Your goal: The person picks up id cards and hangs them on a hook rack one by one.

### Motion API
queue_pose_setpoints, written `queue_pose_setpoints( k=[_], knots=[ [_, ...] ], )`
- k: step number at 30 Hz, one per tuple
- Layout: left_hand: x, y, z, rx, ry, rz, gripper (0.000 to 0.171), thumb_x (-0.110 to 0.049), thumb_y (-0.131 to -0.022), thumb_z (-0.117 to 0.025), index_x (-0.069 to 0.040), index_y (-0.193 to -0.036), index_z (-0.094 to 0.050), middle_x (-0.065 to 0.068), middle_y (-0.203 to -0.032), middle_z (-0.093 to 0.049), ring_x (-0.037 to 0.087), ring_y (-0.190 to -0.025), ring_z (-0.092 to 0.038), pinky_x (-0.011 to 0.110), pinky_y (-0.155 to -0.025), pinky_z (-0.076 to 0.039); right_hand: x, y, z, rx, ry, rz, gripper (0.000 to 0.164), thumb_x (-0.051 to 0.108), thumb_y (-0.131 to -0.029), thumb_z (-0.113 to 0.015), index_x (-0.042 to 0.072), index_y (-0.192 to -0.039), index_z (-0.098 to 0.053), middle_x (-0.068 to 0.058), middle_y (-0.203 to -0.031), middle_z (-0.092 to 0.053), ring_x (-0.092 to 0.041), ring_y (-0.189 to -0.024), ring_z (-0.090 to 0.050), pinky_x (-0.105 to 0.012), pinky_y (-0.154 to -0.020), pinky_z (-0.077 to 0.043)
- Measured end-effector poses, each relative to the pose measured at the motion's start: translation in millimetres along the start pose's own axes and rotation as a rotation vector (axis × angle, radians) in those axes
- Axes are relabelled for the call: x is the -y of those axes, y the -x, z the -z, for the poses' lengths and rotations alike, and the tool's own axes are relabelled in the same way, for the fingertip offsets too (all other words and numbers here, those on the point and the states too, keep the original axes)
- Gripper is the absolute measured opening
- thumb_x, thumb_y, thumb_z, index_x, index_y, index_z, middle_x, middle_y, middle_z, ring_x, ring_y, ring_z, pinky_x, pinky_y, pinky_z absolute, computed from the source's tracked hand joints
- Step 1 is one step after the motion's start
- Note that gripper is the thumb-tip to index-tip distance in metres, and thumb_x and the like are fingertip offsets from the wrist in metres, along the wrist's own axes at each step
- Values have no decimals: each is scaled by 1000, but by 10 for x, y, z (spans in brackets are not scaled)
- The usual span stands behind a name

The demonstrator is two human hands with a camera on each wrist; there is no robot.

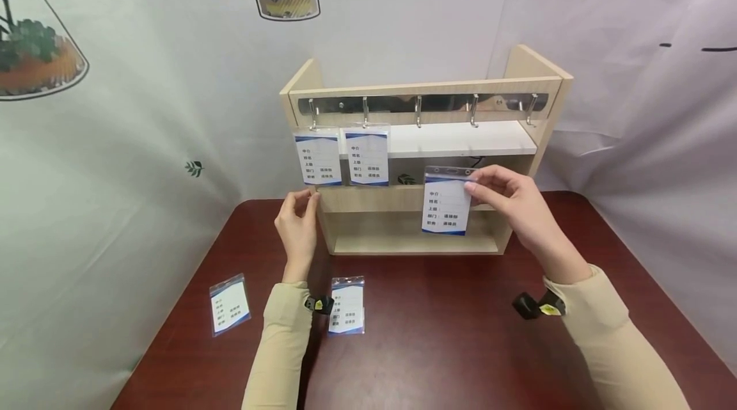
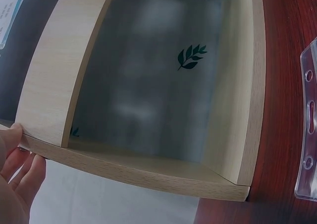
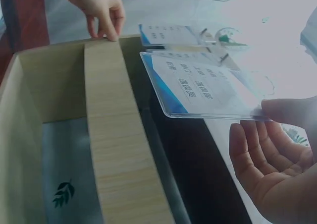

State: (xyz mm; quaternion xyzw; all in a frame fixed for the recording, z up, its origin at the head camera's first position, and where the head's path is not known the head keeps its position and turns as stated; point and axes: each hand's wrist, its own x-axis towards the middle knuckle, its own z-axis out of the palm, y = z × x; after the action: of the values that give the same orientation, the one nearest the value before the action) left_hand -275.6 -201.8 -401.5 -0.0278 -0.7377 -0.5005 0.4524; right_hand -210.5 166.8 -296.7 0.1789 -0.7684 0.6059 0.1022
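Clear plastic badge with a white-and-blue card [image 1: 446, 205] is pinched by its upper-right edge in your right hand [image 1: 518, 205], in front of the pale wooden hook rack [image 1: 397, 200], likely leaving its top slot [image 1: 453, 171] free; your left hand [image 1: 297, 224] pinches the rack's side, probably steadying it.

L sleeve [image 1: 280, 346] & R sleeve [image 1: 627, 339]: long, beige, plain fabric, some creases, ea. w/ a wide cuff [image 1: 595, 295] at the wrist. L hand [image 1: 298, 228] & R hand [image 1: 512, 202] bare. L wrist cam [image 1: 326, 305] & R wrist cam [image 1: 526, 306] = small blk boxy units, approx. matching, ea. w/ a yellow label [image 1: 550, 309], print too sm. to read.
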Motion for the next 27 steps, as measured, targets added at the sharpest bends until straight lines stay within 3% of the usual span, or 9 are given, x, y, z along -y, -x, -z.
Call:
queue_pose_setpoints(
  k=[20, 27],
  knots=[
    [8, 2, -10, 4, 1, 8, 24, -21, -92, -76, 0, -102, -72, 13, -98, -74, 23, -87, -71, 18, -75, -52, 313, -415, -311, -107, -206, 85, 14, 18, -96, -71, 8, -105, -70, -1, -96, -71, -13, -86, -64, -25, -78, -54],
    [-2, -1, -4, -2, 11, 8, 25, -21, -92, -76, 1, -102, -72, 15, -98, -74, 24, -88, -70, 26, -77, -55, 377, -492, -374, -142, -297, 80, 13, 16, -96, -70, 6, -104, -68, -3, -92, -72, -12, -80, -66, -24, -75, -56]
  ],
)
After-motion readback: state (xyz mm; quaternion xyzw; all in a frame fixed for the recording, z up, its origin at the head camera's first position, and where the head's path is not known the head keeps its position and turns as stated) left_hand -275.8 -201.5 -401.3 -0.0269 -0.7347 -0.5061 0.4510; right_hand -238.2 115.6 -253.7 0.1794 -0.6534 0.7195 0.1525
